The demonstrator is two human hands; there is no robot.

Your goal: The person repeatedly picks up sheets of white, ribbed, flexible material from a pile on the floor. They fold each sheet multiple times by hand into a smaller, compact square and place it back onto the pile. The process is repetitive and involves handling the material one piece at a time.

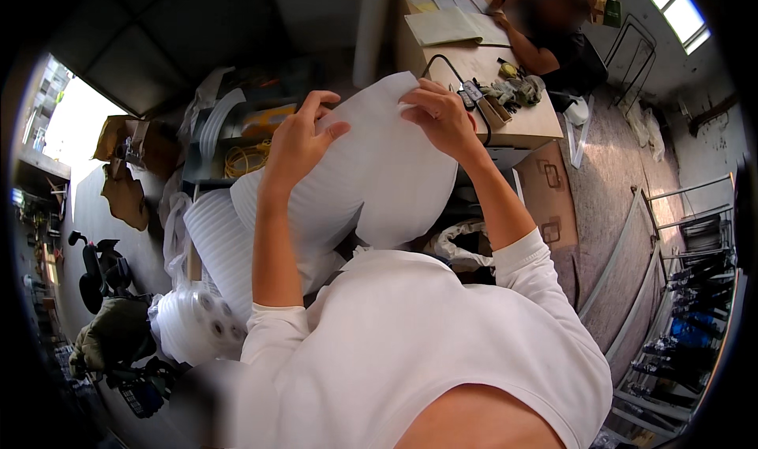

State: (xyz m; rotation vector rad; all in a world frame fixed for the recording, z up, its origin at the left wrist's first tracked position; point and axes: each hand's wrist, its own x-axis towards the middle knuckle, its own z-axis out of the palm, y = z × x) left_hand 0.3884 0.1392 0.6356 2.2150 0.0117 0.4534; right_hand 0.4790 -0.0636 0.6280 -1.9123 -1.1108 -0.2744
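Foam sheet point(371, 172) pinched by both hands at its top edge.
Left hand point(298, 145) and right hand point(442, 117) grip it; looks light, floppy, tearable, so edges are the hold.

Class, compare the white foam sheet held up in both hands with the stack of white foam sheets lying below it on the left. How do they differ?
The white foam sheet is a single thin layer; the stack of white foam sheets is many layers thick. The sheet is raised, gripped at its top edge by the left hand and right hand; the stack lies untouched lower down. The sheet curves and sags; the stack lies flatter. Both are white and faintly ribbed.
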